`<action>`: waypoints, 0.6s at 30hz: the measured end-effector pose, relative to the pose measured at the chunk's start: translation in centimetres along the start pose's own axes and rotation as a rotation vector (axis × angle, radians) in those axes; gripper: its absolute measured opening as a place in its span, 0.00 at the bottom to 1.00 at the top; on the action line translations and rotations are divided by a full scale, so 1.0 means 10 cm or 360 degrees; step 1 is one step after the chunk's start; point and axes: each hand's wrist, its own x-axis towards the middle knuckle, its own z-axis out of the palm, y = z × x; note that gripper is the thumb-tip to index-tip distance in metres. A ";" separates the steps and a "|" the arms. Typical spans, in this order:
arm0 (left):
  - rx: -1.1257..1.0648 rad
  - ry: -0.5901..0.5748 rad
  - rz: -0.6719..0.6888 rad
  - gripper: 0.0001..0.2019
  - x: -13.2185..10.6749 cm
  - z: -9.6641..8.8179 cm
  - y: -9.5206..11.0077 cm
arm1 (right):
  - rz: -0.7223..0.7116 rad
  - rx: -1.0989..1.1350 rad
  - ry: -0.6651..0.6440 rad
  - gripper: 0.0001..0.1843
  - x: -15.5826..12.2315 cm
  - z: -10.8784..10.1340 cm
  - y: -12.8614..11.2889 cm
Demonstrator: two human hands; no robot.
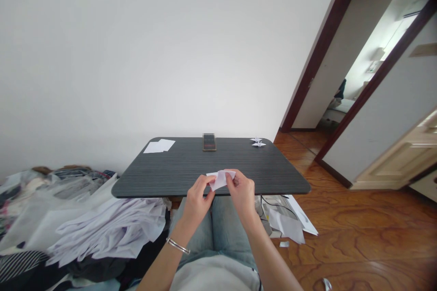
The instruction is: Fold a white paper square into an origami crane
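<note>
Between my two hands is a small folded piece of white paper (219,180), held up just over the near edge of the dark table (177,168). My left hand (197,198) pinches its left end, thumb below and fingers above. On the other end, my right hand (241,189) grips the paper between thumb and fingers. A crease or flap shows near the middle of the paper, but its exact folds are too small to make out.
White paper sheets (160,146) lie at the table's far left. A phone (209,142) stands at the back middle. Folded paper cranes (258,144) sit at the far right. Piled clothes (112,227) are left of the table; papers and cables (287,223) lie low on the right.
</note>
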 end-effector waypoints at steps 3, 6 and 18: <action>-0.0120 -0.0045 -0.0059 0.13 -0.01 0.00 0.01 | 0.0023 0.0034 -0.0026 0.10 0.01 0.01 0.00; -0.0198 -0.0025 -0.0188 0.17 -0.01 0.01 0.03 | 0.0025 0.0047 -0.0083 0.10 0.02 0.01 -0.03; -0.0085 0.0143 -0.0573 0.04 0.12 0.06 0.15 | -0.0128 0.0013 0.0061 0.05 -0.03 0.07 -0.07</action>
